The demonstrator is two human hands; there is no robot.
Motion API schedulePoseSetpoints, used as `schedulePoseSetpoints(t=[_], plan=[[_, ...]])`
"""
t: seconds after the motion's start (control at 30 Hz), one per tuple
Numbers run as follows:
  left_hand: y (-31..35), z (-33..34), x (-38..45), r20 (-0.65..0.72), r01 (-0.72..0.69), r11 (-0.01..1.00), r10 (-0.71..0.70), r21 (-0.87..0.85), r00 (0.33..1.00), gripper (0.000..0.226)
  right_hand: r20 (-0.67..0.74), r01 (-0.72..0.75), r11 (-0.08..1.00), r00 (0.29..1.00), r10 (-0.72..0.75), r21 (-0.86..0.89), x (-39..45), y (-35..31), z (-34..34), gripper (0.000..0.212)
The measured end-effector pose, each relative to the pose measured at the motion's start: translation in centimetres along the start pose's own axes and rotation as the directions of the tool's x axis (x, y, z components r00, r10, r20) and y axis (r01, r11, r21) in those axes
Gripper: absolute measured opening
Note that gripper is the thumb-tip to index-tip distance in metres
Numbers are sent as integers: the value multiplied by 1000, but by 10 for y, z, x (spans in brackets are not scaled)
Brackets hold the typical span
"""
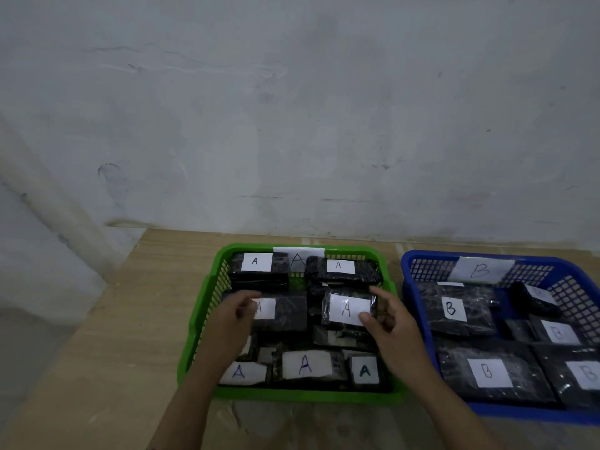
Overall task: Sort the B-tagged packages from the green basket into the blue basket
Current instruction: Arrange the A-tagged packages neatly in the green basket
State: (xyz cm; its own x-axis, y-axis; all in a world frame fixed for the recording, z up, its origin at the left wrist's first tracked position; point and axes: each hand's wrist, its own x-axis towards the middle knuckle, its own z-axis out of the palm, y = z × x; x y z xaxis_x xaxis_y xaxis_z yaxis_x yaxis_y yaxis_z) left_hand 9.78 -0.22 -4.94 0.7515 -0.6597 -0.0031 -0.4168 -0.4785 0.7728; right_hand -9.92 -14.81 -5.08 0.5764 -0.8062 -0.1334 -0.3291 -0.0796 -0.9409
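We saw black wrapped packages with white paper tags. Those in the green basket (207, 297) all showed A; the B-tagged packages (461, 308) lay in the blue basket (409, 264) just beside it on the wooden table (130, 319). Our right hand (389, 323) pinched an A-tagged package (349, 308), thumb on its label. Our left hand (235, 315) rested on another with loosely curled fingers, gripping nothing we could see.

Basket of A-tagged packages (207, 306) left, basket of B-tagged packages (409, 271) just right, both on the table (130, 319).
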Motion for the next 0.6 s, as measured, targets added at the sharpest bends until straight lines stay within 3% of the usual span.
schedulePoseSetpoints(t=[0.13, 0.27, 0.4, 0.6], plan=[[-9, -16, -1, -90, 6, 1000, -8, -26, 996, 21, 43, 4, 999, 999, -6, 42, -1, -5, 16, 37], [-9, -9, -5, 112, 50, 989, -35, -136, 993, 22, 131, -13, 999, 991, 7, 42, -5, -6, 35, 37], [0, 4, -11, 340, 101, 971, -22, -218, 940, 33, 169, 19, 999, 985, -23, 26, -8, -8, 51, 39], [0, 11, -9, 357, 71, 977, 6, -203, 934, 27, 203, 23, 999, 979, -29, 32, -9, -6, 59, 40]])
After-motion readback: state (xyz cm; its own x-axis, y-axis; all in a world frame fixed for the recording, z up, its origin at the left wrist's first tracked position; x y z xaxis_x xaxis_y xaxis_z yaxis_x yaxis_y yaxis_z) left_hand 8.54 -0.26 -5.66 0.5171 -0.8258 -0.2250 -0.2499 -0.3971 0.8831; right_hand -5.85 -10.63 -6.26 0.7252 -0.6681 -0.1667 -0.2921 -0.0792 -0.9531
